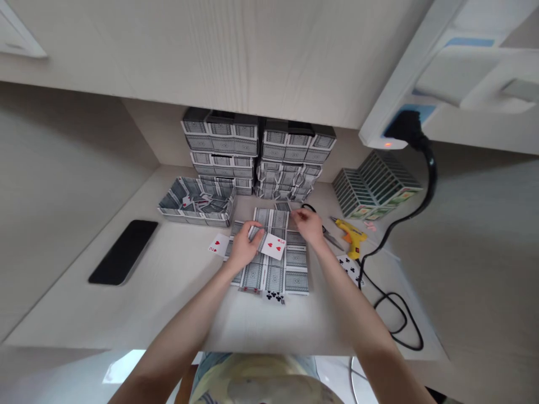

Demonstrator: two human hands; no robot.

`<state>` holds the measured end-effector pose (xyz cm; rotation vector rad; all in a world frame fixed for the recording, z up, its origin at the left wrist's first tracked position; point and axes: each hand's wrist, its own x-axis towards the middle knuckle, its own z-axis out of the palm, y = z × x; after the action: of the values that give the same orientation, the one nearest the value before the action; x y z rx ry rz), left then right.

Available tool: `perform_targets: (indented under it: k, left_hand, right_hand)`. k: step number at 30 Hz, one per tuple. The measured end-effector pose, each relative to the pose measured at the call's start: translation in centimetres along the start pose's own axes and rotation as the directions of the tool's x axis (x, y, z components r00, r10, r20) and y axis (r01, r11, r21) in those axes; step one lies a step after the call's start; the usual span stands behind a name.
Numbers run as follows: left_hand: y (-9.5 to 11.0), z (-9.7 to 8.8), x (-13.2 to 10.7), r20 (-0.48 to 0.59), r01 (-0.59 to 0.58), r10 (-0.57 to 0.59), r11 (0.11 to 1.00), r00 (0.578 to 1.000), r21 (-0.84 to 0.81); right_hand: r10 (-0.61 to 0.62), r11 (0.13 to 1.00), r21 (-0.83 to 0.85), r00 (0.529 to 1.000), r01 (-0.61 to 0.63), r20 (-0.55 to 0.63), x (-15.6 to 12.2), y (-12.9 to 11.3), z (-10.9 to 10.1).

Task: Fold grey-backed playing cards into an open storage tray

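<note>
My left hand [245,246] is closed on a playing card [273,246] with red hearts face up, held over a panel of playing cards [275,275]. The panel lies flat, its patterned grey backs showing in rows. At its far right corner my right hand [307,224] has its fingers pinched together; what they hold, if anything, I cannot make out. A two of hearts [218,245] pokes out at the panel's left side. From the near edge sticks a card with black clubs [274,297]. Black-handled scissors [332,239] lie right beside my right hand.
Left of the panel sits a box made of cards [193,216], with scraps inside. Stacked card boxes [223,145] line the back. A black phone [123,252] lies left. At right are a yellow glue gun [351,237], green-white boxes [377,185] and a looping black cable [398,297].
</note>
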<state>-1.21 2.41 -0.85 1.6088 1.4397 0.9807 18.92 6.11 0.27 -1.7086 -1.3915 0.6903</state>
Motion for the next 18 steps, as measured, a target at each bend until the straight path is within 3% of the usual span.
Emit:
perform_targets:
  k: [3, 7, 13, 18]
  left_hand:
    - [0.0, 0.1, -0.2, -0.019, -0.084, 0.087, 0.986, 0.996, 0.142]
    - [-0.2, 0.1, -0.3, -0.015, -0.13, 0.137, 0.965, 0.991, 0.226]
    - [-0.4, 0.0, -0.1, -0.011, -0.116, 0.122, 0.962, 0.992, 0.246]
    - [-0.4, 0.0, 0.0, 0.0, -0.1, 0.104, 0.961, 0.995, 0.26]
  right_hand:
    - [-0.002, 0.937, -0.349, 0.999, -0.015, -0.051, 2.7, -0.2, 0.7]
    - [0.091, 0.821, -0.562, 0.995, -0.097, -0.038, 4.6, -1.1, 1.8]
    - [0.196, 0.803, -0.583, 0.979, -0.122, 0.065, 6.4, -1.4, 2.4]
    - [0.152, 0.839, -0.54, 0.983, -0.073, 0.102, 7.2, -1.1, 1.7]
